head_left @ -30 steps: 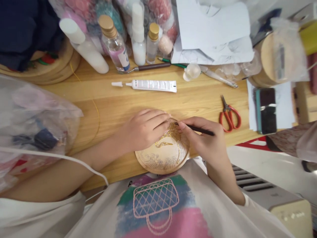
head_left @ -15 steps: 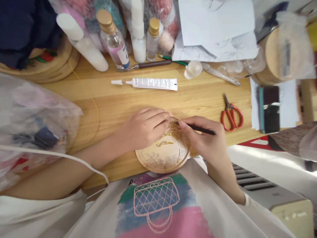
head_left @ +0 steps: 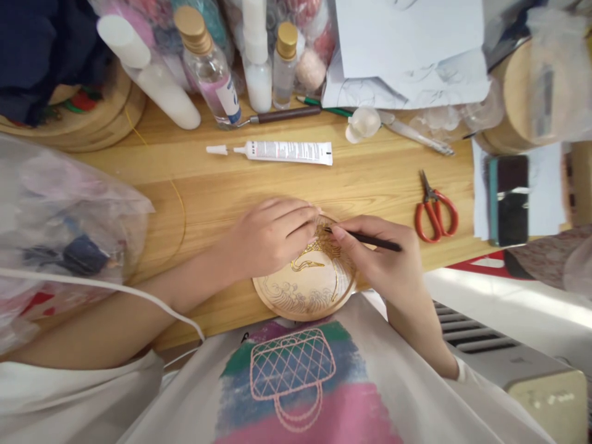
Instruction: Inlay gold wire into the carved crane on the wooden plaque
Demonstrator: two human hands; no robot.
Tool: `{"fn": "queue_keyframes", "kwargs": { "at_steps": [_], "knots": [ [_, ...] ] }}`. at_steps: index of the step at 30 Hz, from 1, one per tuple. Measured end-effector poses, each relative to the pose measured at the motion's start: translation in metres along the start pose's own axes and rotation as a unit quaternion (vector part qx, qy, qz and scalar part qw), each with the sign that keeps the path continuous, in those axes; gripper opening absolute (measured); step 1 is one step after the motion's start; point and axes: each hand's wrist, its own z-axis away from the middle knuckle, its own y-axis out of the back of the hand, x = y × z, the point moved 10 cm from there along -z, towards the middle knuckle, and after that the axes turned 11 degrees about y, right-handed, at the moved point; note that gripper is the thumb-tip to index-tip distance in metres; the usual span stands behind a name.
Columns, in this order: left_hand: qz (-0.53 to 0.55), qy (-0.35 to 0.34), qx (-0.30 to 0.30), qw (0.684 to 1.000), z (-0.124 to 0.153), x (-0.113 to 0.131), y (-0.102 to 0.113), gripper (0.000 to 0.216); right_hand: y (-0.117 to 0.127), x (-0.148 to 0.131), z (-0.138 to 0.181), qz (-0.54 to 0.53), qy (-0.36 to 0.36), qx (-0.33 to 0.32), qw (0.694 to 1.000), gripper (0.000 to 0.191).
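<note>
A round wooden disc (head_left: 305,295) lies at the near edge of the wooden table (head_left: 370,179), bearing a gold wire bird outline and drawn waves. My left hand (head_left: 272,237) rests on the disc's upper left part, fingers bent and pressed down on the gold wire. My right hand (head_left: 377,259) pinches a thin black tool (head_left: 370,240), its tip touching the wire pattern beside my left fingertips.
A white glue tube (head_left: 282,151) lies behind the disc. Red scissors (head_left: 435,209) and a phone (head_left: 509,197) are at the right. Bottles (head_left: 208,68), papers (head_left: 407,49) and wooden rounds line the back. A plastic bag (head_left: 60,228) sits at the left.
Both hands stay on the disc with almost no movement; the view has shifted slightly.
</note>
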Motion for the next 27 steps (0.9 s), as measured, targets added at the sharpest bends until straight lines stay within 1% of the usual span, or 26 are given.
{"fn": "queue_keyframes", "kwargs": {
  "at_steps": [4,7,9,12,15,18,24,27],
  "knots": [
    [-0.059,-0.046,0.031,0.997,0.004,0.007,0.001,0.025,0.002,-0.001,0.001,-0.007,-0.001,0.003,1.000,0.006],
    [-0.112,-0.090,0.074,0.987,0.008,0.014,0.004,0.023,0.007,0.000,0.000,-0.014,0.010,0.023,1.000,0.004],
    [-0.122,-0.120,0.107,0.980,0.010,0.019,0.008,0.020,0.011,0.002,-0.002,-0.037,0.026,0.036,0.998,0.002],
    [-0.115,-0.139,0.129,0.975,0.012,0.023,0.013,0.016,0.013,0.010,-0.005,-0.103,0.042,0.045,0.993,0.009],
    [-0.118,-0.145,0.130,0.974,0.011,0.025,0.014,0.014,0.012,0.020,-0.006,-0.153,0.053,0.043,0.986,0.014],
    [-0.116,-0.150,0.121,0.974,0.010,0.025,0.014,0.013,0.010,0.024,-0.006,-0.168,0.068,0.035,0.983,0.015],
    [-0.115,-0.148,0.099,0.977,0.009,0.022,0.011,0.015,0.006,0.018,-0.006,-0.139,0.126,0.010,0.982,0.017],
    [-0.115,-0.150,0.090,0.978,0.009,0.022,0.010,0.016,0.006,0.016,-0.006,-0.134,0.141,0.002,0.981,0.017]
  ]
}}
